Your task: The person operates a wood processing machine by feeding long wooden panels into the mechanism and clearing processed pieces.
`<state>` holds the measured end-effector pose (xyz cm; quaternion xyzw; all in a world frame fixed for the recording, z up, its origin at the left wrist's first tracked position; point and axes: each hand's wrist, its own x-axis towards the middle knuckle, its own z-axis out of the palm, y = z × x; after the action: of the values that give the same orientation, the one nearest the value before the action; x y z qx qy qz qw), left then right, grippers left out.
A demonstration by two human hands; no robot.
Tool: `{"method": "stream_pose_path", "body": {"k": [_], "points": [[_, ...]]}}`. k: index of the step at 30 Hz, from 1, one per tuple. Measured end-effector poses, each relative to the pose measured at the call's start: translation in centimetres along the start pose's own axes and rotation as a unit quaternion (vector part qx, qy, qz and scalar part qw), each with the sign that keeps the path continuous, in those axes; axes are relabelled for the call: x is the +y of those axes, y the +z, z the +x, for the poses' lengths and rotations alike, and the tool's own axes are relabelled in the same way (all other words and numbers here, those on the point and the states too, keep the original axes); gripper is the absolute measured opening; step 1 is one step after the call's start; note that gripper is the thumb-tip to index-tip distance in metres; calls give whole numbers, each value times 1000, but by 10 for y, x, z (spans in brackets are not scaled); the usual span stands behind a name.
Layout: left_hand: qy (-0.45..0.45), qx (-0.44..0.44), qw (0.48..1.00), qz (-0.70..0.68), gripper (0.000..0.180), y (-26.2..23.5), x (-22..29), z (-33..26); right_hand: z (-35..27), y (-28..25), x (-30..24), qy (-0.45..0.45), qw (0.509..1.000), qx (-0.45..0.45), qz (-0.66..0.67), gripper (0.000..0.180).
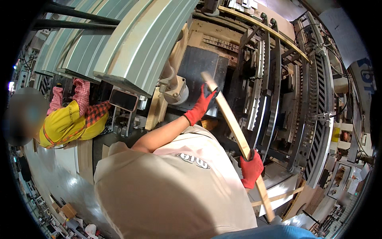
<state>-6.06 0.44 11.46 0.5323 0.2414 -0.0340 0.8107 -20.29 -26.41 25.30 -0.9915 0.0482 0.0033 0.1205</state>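
Observation:
A long, narrow wooden strip (232,122) slants across my front, its far end up by the machine bed and its near end down at the lower right. My left hand (203,101), in a red glove with dark fingertips, is closed around the strip near its far end. Lower down, my right hand (251,169), gloved the same way, grips the strip past its middle. The strip is in the air over the machine's edge. Part of each hand's fingers is hidden behind the wood.
Large grey-green metal beams (147,44) hang at the upper left above a cylindrical metal fitting (175,91). Rails and toothed bars (258,79) fill the right side. Another wooden strip (274,32) lies along the far side. A co-worker in a yellow vest (71,123) stands at left.

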Motion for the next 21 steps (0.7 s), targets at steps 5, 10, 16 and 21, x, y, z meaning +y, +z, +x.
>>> {"method": "stream_pose_path", "body": {"k": [5, 10, 16, 21], "points": [[-40, 153, 975, 155, 82, -37, -14, 20, 32, 8, 14, -103, 993, -39, -38, 50], [59, 134, 973, 180, 61, -86, -39, 18, 77, 10, 26, -165, 984, -28, -58, 56], [71, 105, 972, 197, 56, -81, -26, 14, 129, 35, 38, -76, 984, 67, -144, 56], [26, 60, 987, 149, 52, -90, -33, 18, 156, 79, 84, -11, 976, 164, 146, 46]]}}
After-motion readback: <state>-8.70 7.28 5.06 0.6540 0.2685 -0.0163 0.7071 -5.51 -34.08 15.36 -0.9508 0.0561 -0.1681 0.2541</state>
